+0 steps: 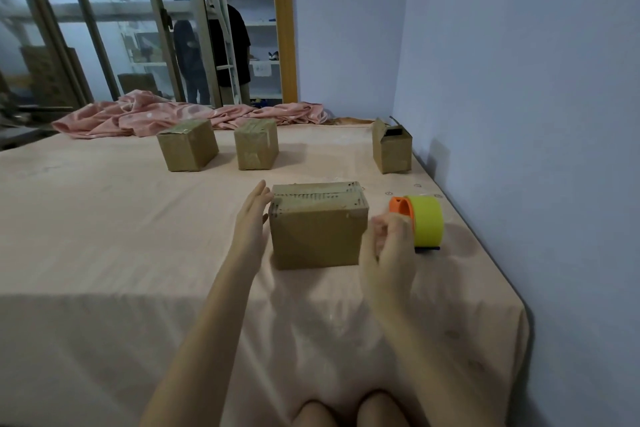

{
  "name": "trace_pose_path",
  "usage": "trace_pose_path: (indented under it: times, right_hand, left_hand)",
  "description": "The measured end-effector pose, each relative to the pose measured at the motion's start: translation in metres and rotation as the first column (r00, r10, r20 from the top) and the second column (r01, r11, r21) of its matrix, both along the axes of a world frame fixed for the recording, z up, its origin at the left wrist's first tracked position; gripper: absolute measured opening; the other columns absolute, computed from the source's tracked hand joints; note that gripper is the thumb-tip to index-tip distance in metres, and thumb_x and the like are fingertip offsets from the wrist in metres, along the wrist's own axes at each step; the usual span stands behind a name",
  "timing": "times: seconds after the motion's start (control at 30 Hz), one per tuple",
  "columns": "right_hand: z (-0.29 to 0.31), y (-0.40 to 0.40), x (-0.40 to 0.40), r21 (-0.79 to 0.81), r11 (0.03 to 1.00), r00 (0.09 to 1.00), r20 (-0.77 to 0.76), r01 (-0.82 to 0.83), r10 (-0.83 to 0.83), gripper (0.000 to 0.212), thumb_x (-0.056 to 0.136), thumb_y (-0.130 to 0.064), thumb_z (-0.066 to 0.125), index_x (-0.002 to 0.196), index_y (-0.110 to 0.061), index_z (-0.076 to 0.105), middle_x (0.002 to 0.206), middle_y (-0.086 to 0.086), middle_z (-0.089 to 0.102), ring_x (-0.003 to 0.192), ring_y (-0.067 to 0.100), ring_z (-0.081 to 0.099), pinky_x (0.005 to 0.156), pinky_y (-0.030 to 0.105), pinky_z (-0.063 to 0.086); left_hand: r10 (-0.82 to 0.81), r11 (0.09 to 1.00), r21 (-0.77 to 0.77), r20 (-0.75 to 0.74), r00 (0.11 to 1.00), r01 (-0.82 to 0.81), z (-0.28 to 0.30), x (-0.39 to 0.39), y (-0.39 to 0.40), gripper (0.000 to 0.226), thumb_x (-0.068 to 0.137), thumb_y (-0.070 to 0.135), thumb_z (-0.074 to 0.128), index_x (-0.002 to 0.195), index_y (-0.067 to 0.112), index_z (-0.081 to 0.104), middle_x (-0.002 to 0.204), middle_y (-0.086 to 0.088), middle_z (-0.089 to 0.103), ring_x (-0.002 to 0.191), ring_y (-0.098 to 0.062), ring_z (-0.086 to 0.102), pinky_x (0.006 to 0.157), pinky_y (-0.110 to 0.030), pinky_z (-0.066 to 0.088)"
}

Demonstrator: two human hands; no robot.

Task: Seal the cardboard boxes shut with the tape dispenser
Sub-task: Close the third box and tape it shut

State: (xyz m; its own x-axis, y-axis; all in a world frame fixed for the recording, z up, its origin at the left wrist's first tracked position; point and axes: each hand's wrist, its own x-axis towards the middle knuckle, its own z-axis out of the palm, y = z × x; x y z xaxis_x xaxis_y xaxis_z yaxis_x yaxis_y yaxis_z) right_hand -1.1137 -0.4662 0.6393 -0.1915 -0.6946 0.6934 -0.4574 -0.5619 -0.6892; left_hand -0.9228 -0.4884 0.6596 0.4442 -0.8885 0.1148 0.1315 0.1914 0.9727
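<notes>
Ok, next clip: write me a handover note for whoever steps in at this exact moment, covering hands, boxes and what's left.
Left hand: open, flat against the left end of the near box.
Right hand: grips the tape dispenser, held just right of that box.
Near box: flaps down; whether fresh tape is on its seam is unclear.
Far row: left box and middle box are closed, apparently taped. The right box, by the wall, stands with its flaps open.
Left: tape the near box if needed, then close and tape the right box.

L hand (252, 215) at box (317, 225); R hand (389, 239) on dispenser (420, 220)
</notes>
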Motion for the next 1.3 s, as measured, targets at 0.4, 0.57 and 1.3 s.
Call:
trace_pose_path:
  times: [0.4,0.57,1.3]
  right_hand:
    - [-0.01,0.017,0.027,0.295,0.955,0.939,-0.316,-0.04,0.137,0.081,0.082,-0.053,0.06,0.145,-0.012,0.028,0.151,0.004,0.022,0.135,0.017,0.03,0.104,0.025,0.033]
    - [0.001,-0.01,0.002,0.344,0.92,0.964,-0.118,-0.187,0.24,0.076,0.08,-0.029,0.071,0.142,-0.009,0.033,0.147,0.003,0.033,0.133,0.013,0.034,0.109,0.02,0.023]
    - [-0.026,-0.056,-0.086,0.463,0.884,0.998,0.037,-0.062,0.051,0.073,0.073,-0.006,0.072,0.136,-0.012,0.038,0.12,0.006,0.058,0.108,0.023,0.056,0.086,0.03,0.047]
  left_hand:
    - [-0.086,0.995,-0.04,0.044,0.995,0.088,-0.007,-0.021,0.015,0.023,0.088,0.029,0.061,0.102,0.016,0.048,0.093,-0.001,0.064,0.084,-0.015,0.063,0.068,-0.025,0.05]
    - [-0.099,0.974,-0.178,0.222,0.97,0.141,-0.009,-0.045,0.027,0.06,0.078,0.012,0.076,0.13,0.021,0.046,0.114,0.007,0.065,0.104,-0.004,0.062,0.078,-0.018,0.053]
    - [0.218,0.971,-0.18,0.397,0.892,-0.157,-0.029,-0.111,0.007,0.068,0.069,0.04,0.08,0.127,0.035,0.045,0.125,0.016,0.053,0.111,-0.004,0.055,0.089,-0.039,0.052]
